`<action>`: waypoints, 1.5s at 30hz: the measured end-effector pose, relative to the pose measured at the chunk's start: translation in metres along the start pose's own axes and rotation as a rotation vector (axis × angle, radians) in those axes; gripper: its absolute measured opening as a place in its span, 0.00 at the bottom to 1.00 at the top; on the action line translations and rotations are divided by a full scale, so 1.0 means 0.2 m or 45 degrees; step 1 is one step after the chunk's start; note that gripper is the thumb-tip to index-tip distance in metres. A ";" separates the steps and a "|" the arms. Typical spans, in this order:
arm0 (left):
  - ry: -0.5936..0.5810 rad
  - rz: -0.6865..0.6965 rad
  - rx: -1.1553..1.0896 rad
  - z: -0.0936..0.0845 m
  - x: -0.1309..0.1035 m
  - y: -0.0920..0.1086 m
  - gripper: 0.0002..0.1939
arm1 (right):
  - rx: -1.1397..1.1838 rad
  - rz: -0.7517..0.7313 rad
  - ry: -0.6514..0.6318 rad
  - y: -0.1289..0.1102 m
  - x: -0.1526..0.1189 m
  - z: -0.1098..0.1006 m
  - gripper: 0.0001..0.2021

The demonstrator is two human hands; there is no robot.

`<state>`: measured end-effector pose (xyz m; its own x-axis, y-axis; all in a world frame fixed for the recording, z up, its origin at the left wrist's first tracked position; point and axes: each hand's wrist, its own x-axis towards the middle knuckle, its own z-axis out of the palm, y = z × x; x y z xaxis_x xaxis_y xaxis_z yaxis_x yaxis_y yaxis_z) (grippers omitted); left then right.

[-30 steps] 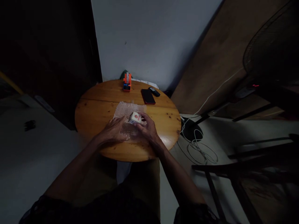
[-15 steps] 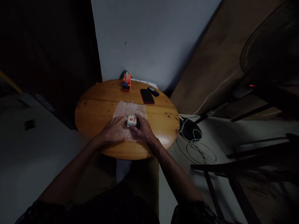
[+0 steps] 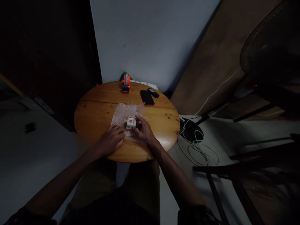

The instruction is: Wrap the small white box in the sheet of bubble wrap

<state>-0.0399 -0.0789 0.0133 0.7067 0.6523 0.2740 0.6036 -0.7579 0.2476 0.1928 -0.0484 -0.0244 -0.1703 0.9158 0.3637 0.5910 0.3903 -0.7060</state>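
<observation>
Bubble wrap (image 3: 122, 113), flat on counter (image 3: 161, 122) | box (image 3: 131, 123): upon wrap | right grip (image 3: 145, 131): digits apart beside box, hold unclear | left grip (image 3: 112, 139): curled at wrap's edge, pinch unclear | I'd steady box lightly, wrap smooth

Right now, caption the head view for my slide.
Right hand at a small white box on bubble wrap, left hand at the wrap's edge, wooden table beneath.

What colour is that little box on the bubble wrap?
Off-white little box, red print on top; see the head view.
</observation>
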 end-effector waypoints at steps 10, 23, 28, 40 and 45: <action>0.164 -0.533 -0.448 -0.04 0.21 -0.05 0.06 | 0.635 0.229 -0.050 -0.06 0.01 -0.08 0.33; 0.312 -0.612 -0.724 0.03 0.33 -0.13 0.10 | 0.651 0.323 -0.012 -0.06 0.06 -0.12 0.24; 0.331 -0.611 -0.942 0.07 0.34 -0.14 0.09 | 0.635 0.331 -0.142 -0.09 0.09 -0.14 0.16; 0.456 -0.714 -1.189 0.10 0.32 -0.09 0.07 | 0.718 0.455 0.062 -0.13 0.03 -0.11 0.14; 0.475 -0.708 -1.165 0.11 0.32 -0.09 0.07 | 0.688 0.454 0.103 -0.13 0.05 -0.09 0.13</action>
<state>0.0032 -0.0234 0.0065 0.1779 0.9746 0.1359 0.1944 -0.1702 0.9660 0.1904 -0.0522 0.0093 0.0349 0.9962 0.0804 0.1167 0.0758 -0.9903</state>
